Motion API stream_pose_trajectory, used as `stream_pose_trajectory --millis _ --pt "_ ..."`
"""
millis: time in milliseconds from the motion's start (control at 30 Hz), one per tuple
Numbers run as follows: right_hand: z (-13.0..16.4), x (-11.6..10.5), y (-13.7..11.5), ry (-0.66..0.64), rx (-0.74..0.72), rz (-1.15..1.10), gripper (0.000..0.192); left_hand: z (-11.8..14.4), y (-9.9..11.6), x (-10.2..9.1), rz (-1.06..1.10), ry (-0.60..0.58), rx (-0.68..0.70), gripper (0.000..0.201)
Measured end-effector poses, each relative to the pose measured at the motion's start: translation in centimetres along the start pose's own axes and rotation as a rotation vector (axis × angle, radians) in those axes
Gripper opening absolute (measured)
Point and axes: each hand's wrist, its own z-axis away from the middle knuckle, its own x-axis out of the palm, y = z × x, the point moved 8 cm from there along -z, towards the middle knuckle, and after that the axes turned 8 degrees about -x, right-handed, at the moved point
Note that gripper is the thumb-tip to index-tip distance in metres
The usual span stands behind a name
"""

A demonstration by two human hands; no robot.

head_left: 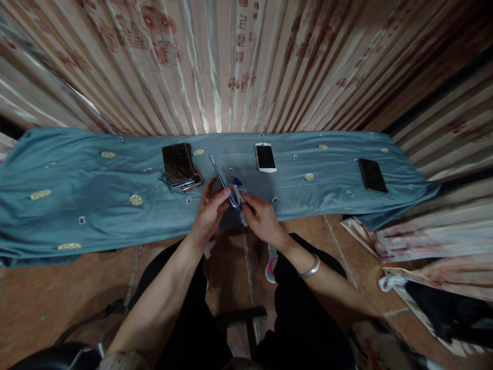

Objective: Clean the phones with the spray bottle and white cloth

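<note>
My left hand (212, 208) grips a smartphone (220, 174) by its lower part, tilted up so that mostly its narrow edge faces me. In my right hand (262, 216) a crumpled whitish wipe (243, 216) is pinched against the phone's lower end. Something blue (238, 182) shows just behind the wipe; its kind I cannot make out. Left of my hands lies a stack of phones (177, 163), dark ones on top and a pinkish one beneath. Beyond my right hand, a white phone (265, 157) lies with its dark screen up.
A black phone (372, 176) lies near the right end of the long table, which is covered by a blue patterned cloth (96, 195). Pleated curtains (215, 67) hang along the far side. My legs and a dark metal bar (246, 313) are below the near edge.
</note>
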Motion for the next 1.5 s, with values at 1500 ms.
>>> stream_pose_trajectory --millis 1500 --pt "-0.4 -2.4 -2.4 0.067 -0.105 0.128 0.033 -0.8 -1.6 0.7 -0.024 0.051 0.062 0.083"
